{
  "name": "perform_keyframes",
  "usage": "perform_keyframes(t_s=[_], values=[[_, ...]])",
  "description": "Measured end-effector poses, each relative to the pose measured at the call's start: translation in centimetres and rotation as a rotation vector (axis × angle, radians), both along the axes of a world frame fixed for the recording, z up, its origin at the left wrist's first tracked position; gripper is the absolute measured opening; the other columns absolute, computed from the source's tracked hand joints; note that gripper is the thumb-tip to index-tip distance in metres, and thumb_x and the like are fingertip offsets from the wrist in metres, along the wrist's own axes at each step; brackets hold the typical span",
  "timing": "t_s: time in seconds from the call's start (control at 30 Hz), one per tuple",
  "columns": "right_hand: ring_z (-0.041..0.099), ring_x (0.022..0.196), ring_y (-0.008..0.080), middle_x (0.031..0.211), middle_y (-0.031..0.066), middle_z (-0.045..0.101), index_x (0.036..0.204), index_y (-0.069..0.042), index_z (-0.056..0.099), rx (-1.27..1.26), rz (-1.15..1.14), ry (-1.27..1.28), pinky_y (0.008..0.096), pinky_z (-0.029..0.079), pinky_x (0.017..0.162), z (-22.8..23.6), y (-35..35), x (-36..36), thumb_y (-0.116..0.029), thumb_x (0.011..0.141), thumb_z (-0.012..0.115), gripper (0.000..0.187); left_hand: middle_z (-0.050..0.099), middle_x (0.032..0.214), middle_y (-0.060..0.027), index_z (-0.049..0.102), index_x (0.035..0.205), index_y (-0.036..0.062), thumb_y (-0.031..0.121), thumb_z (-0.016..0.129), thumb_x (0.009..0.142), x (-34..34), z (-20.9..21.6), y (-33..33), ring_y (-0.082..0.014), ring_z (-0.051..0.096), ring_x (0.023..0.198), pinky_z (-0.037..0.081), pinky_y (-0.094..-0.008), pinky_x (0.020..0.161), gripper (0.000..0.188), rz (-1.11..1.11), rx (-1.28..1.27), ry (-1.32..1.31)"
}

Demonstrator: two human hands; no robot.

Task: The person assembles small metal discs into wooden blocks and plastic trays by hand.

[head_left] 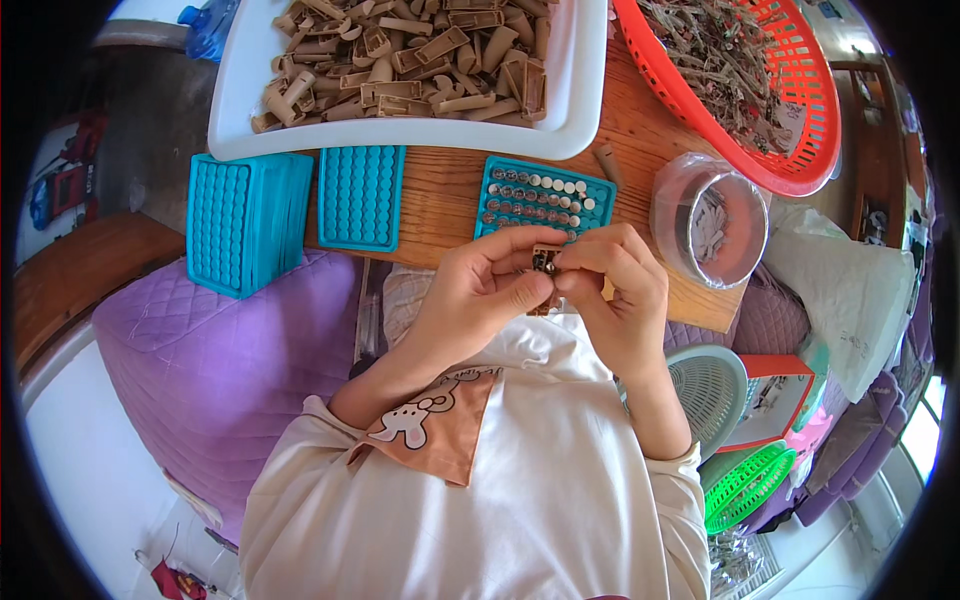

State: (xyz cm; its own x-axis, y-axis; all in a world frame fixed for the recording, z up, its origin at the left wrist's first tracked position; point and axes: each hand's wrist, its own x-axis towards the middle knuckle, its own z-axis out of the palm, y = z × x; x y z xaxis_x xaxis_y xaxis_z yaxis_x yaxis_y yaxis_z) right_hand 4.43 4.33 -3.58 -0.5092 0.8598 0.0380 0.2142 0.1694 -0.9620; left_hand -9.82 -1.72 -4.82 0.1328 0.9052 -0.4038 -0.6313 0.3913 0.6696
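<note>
In front of my chest, my left hand [482, 290] is closed around a small brown plastic casing [546, 256], its inside showing dark and shiny bits. The fingers of my right hand [622, 278] are pinched together at the casing's right side. Whatever sits between those fingertips is too small to make out. Just beyond my hands lies a teal tray [606, 190] with rows of small round pieces, some silvery and some white. My fingers cover part of its near edge.
A white tub [400, 143] of tan plastic shells stands at the back. Teal trays are stacked [245, 225] at the left, beside another teal tray [360, 198]. On the right are a red basket [815, 130] and a round container [745, 215] with pale pieces. One tan shell [607, 165] lies loose.
</note>
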Motion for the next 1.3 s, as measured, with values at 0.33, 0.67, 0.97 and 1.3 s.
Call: perform_keyframes(t_s=[0.33,0.67,0.97,1.3], values=[[0.053,0.064,0.0193,0.075,0.0097,0.055,0.086,-0.001,0.058,0.059,-0.224,-0.388,0.0277,0.043,0.058,-4.7,2.7,2.8,-0.002,0.073,0.057,0.013,0.055,0.095,-0.0101,0.047,0.107,-0.0008,0.007,0.051,0.081,-0.9,-0.3,-0.3,-0.0152,0.055,0.082,0.045,-0.0264,0.075,0.027,0.117,0.029,0.129],[0.054,0.068,0.0265,0.076,0.01,0.053,0.08,-0.003,0.059,0.48,-0.183,-0.544,0.0335,0.044,0.06,-7.5,3.1,1.6,-0.003,0.069,0.059,0.01,0.053,0.097,-0.011,0.047,0.104,-0.0029,0.0,0.045,0.08,-0.8,-0.5,0.0,-0.0143,0.054,0.084,0.046,-0.0259,0.077,0.025,0.115,0.077,0.162],[0.052,0.062,0.0174,0.073,0.0061,0.053,0.078,-0.002,0.061,0.725,-0.157,-0.139,0.0264,0.042,0.05,-1.7,-0.1,0.2,0.002,0.055,0.067,0.025,0.052,0.1,-0.0089,0.044,0.109,-0.0035,-0.002,0.047,0.08,-0.1,0.0,0.3,-0.0129,0.054,0.089,0.045,-0.0254,0.08,0.03,0.034,0.101,0.141],[0.053,0.062,0.0164,0.077,0.0045,0.052,0.083,-0.002,0.06,0.779,-0.083,-0.264,0.0251,0.043,0.05,-3.2,-1.2,0.2,0.0,0.054,0.067,0.03,0.055,0.096,-0.0076,0.044,0.111,-0.0037,-0.002,0.05,0.079,0.2,-1.2,0.2,-0.01,0.053,0.084,0.044,-0.0215,0.073,0.032,-0.064,0.049,0.324]])
